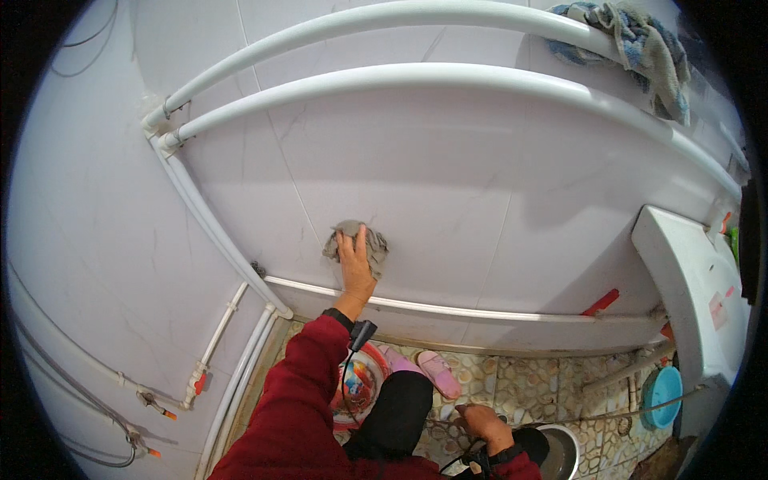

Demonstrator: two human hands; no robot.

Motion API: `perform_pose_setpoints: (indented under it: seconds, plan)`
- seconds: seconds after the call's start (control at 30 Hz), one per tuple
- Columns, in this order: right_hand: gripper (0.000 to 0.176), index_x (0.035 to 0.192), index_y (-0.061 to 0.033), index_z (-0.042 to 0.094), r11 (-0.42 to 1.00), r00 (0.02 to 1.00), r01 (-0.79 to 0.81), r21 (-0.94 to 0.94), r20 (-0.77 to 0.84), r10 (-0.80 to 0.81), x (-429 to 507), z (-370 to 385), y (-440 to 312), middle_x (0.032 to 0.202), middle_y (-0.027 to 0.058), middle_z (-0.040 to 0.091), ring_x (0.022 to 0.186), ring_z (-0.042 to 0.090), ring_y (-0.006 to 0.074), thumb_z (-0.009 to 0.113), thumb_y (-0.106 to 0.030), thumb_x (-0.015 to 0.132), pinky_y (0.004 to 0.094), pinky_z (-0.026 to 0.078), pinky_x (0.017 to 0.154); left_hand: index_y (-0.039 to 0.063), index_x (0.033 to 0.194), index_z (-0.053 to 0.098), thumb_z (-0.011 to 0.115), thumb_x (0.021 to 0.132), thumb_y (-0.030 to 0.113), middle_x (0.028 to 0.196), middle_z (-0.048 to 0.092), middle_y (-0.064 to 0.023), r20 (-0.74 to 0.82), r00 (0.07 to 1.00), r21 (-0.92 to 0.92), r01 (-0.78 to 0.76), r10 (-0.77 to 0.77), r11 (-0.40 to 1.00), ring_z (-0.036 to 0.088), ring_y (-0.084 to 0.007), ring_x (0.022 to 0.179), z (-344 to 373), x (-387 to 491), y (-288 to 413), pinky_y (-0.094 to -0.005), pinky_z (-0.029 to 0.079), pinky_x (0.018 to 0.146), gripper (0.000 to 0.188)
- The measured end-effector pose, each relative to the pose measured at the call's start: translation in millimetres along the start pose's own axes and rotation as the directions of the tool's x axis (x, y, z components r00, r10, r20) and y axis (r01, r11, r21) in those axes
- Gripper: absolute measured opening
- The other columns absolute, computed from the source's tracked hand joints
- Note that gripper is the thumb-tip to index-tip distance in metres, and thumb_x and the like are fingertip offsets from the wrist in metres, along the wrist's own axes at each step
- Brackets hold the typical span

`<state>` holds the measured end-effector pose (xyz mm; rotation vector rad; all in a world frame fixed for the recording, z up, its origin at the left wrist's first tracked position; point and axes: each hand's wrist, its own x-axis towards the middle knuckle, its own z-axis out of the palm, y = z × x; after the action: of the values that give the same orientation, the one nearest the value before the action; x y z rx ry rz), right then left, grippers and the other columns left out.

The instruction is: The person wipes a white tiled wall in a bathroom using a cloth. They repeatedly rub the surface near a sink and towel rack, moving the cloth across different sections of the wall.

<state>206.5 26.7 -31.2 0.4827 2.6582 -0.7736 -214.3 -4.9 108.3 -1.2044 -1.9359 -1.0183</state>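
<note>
A crumpled grey-brown cloth [378,246] is pressed flat against the pale wall panel [432,198]. My left hand [356,264] lies over the cloth with its fingers spread, holding it to the wall just above a white pipe. Lower down, my right hand [485,423] hangs beside my knee above the stone-patterned floor [528,378]. Its fingers look curled, and a thin hose [576,417] runs past it; whether the hand grips the hose is unclear. Both wrists wear black straps with cables.
Two thick white pipes [414,78] cross the upper wall, with a blue-and-grey towel [654,54] draped over them. At right stand a white washbasin [690,276] and a blue plastic basin [663,399]. A red-rimmed basin [381,360] and a metal basin [567,447] flank my legs. Red-handled valves [199,384] project at left.
</note>
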Motion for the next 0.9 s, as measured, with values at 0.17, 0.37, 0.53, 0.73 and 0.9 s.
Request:
perform_pose_setpoints:
  seconds: [0.17,0.37,0.53,0.73,0.9]
  plan:
    - [0.036,0.117,-0.0052,0.059,1.000,1.000,-0.018,0.015,-0.023,0.018,-11,-9,-3,0.097,0.0212,0.067,0.093,0.062,0.0410,0.060,-0.028,0.089,0.0489,0.049,0.077,0.003,0.146,0.030,0.062,0.082,0.006,0.148,0.026,-0.0258,-0.438,0.899,-0.065,-0.051,0.017,0.997,0.017,-0.0474,0.140,-61,153,26,-0.0535,0.015,0.115,0.072]
    - [0.036,0.118,-0.0061,0.059,0.999,0.998,-0.036,0.003,0.048,0.036,-3,-15,-5,0.099,0.0213,0.067,0.095,0.063,0.0402,0.055,-0.029,0.090,0.0486,0.050,0.077,0.005,0.145,0.034,0.058,0.073,-0.005,0.138,0.036,-0.0233,-0.515,0.825,0.090,-0.217,0.232,0.972,0.024,-0.0458,0.138,-64,234,82,-0.0581,0.018,0.111,0.076]
    - [0.037,0.119,-0.0066,0.058,0.999,0.998,-0.047,0.014,0.034,0.047,-9,-12,-2,0.101,0.0213,0.067,0.095,0.063,0.0400,0.056,-0.029,0.090,0.0486,0.050,0.078,0.013,0.142,0.045,0.055,0.078,-0.002,0.128,0.042,-0.0192,-0.066,0.951,0.226,-0.280,0.302,0.933,0.030,-0.0511,0.132,2,86,69,-0.0599,0.027,0.104,0.067]
    - [0.035,0.116,-0.0052,0.059,0.998,0.997,-0.026,0.052,-0.070,0.030,-26,-12,3,0.097,0.0210,0.067,0.093,0.062,0.0409,0.061,-0.028,0.089,0.0494,0.049,0.076,0.016,0.143,0.046,0.053,0.082,0.001,0.125,0.047,-0.0181,0.199,0.914,0.123,-0.380,0.352,0.917,0.036,-0.0460,0.129,5,11,29,-0.0531,0.035,0.096,0.063]
    - [0.031,0.108,-0.0018,0.058,0.999,0.998,-0.017,0.048,-0.066,0.020,-26,-13,7,0.096,0.0220,0.067,0.091,0.063,0.0407,0.059,-0.026,0.089,0.0509,0.050,0.075,-0.001,0.144,0.035,0.051,0.080,-0.006,0.142,0.037,-0.0244,-0.335,0.907,0.033,-0.259,0.255,0.965,0.025,-0.0471,0.137,-36,132,61,-0.0507,0.021,0.113,0.067]
